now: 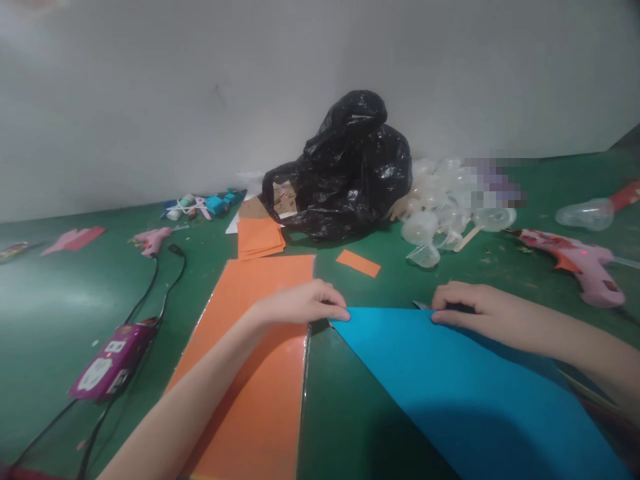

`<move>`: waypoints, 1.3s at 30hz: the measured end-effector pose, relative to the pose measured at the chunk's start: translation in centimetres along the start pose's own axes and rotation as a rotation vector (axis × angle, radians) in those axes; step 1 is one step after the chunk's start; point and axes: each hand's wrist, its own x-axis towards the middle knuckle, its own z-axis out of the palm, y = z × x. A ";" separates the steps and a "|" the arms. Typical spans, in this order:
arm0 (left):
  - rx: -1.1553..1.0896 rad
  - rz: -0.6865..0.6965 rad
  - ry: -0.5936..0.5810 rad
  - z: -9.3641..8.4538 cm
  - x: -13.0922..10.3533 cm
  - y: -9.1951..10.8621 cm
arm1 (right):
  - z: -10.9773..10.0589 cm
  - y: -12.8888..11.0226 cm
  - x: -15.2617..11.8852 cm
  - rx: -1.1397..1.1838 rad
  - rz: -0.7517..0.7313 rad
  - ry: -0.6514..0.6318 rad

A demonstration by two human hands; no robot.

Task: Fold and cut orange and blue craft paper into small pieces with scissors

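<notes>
A sheet of blue paper slants across the front right of the green table. My left hand pinches its far left corner between thumb and fingers. Farther right on the same top edge, my right hand grips the sheet, thumb on the near side. A small pointed tip shows beside the right fingers; what it belongs to is hidden. Under my left forearm lies a large orange sheet with a shiny clear edge. A small orange strip rests just beyond my hands.
A black plastic bag stands against the wall, with stacked orange pieces before it. Clear plastic cups cluster at its right. A pink glue gun lies far right, another glue gun at left. A purple power strip trails cables.
</notes>
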 end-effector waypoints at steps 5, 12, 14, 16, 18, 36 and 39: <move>-0.055 -0.033 -0.044 -0.1 0.0 0.0 | -0.1 0.0 0.0 0.026 0.009 -0.021; -0.041 -0.053 -0.036 0.1 -0.1 0.2 | 0.0 -0.4 0.0 0.027 0.009 0.002; -0.042 -0.054 -0.033 0.1 -0.1 0.4 | 0.0 -0.3 0.0 0.031 0.003 0.006; -0.037 -0.055 -0.035 0.1 -0.1 0.6 | 0.0 -0.2 0.1 0.037 0.004 0.000; -0.020 -0.054 -0.033 0.2 0.0 0.7 | -0.1 0.0 0.1 0.044 0.014 -0.007; 0.095 -0.014 0.025 0.7 0.1 0.6 | 0.6 -1.4 -0.6 -0.331 -0.145 0.386; 0.124 0.003 0.027 0.9 0.1 0.6 | 1.7 -4.1 -1.0 -0.426 -0.350 0.419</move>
